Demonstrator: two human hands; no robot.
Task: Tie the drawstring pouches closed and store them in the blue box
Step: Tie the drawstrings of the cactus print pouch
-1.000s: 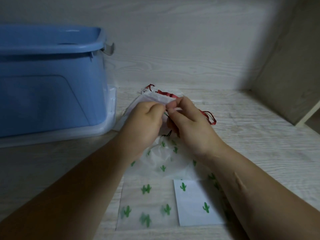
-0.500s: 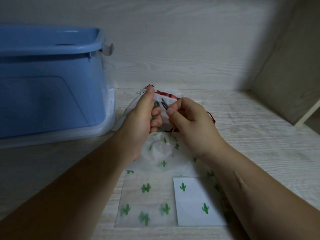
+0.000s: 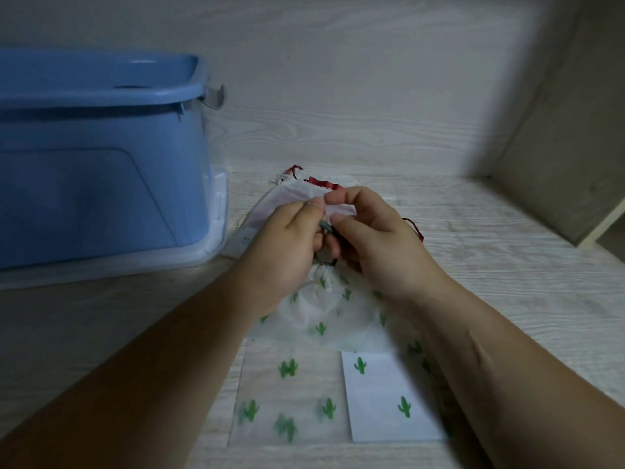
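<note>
Left hand (image 3: 287,242) and right hand (image 3: 382,245) both pinch the dark green drawstring (image 3: 325,226) above the gathered translucent cactus-print pouch (image 3: 324,309), whose knot looks unfinished, so it lies unstored beside the blue plastic box (image 3: 101,157).

Body check, head feed: bare hands, bare forearms
I log the left hand (image 3: 287,245) and right hand (image 3: 382,245) uncovered, with nails (image 3: 318,202) cut short; the left forearm (image 3: 162,367) and right forearm (image 3: 507,367) run bare to the lower frame edge; one narrow, elongated mark (image 3: 479,348) lies lengthwise on the right forearm; in this dim light I cannot confirm finer detail
</note>
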